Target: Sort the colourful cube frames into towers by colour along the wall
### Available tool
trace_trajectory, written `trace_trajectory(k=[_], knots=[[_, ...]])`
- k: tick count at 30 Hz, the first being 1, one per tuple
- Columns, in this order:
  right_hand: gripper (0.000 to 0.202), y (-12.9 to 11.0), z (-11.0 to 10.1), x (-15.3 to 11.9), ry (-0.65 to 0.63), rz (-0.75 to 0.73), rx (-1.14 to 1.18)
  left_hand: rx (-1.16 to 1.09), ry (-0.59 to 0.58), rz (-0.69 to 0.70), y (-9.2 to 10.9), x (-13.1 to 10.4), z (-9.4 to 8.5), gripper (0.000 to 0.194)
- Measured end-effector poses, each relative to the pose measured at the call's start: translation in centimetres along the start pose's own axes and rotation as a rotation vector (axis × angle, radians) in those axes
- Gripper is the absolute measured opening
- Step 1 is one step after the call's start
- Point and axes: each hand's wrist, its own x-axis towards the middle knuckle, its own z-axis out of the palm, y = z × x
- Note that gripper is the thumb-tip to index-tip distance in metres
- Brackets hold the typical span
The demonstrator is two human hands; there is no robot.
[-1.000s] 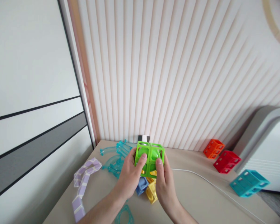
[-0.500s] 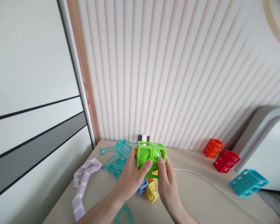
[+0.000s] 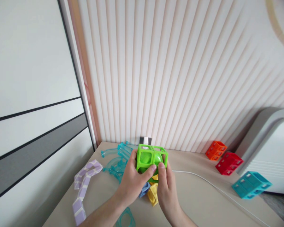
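Above the table, both hands grip a bright green open-framed plastic block (image 3: 145, 157) made of cube-shaped cells, with rounded green shapes inside. My left hand (image 3: 134, 178) wraps its left side, the thumb lying across the lower front. On the other side, my right hand (image 3: 166, 184) pinches the right cell, thumb on the front face. Below the green block, partly covered by it and the hands, are a yellow block (image 3: 152, 194) and a blue block (image 3: 144, 189). Part of the green block's underside is hidden by my thumbs.
Translucent teal track pieces (image 3: 119, 162) lie behind my left arm, and a teal ring-like piece (image 3: 126, 219) is nearer. A lilac segmented strip (image 3: 84, 186) is at left. Orange (image 3: 215, 150), red (image 3: 229, 163) and teal (image 3: 251, 185) blocks stand at right. A white cable (image 3: 210, 186) crosses the table.
The green block has tilted slightly and shifted a little left in my hands. My left thumb has slid right along its front, closer to my right thumb.
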Motion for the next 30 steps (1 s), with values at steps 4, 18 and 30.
trace_trajectory(k=[4,18,30], knots=[[0.049,-0.8,-0.6,0.9,-0.142,-0.084,-0.069,-0.035,0.008,-0.007,-0.1,0.2,-0.1,0.042],[0.102,-0.7,0.0,-1.5,-0.145,-0.209,-0.334,0.056,0.175,0.055,-2.4,0.7,0.1,0.059],[0.112,0.8,-5.3,3.0,0.09,-0.233,-0.484,0.506,-0.092,0.393,-4.6,0.2,0.3,0.073]])
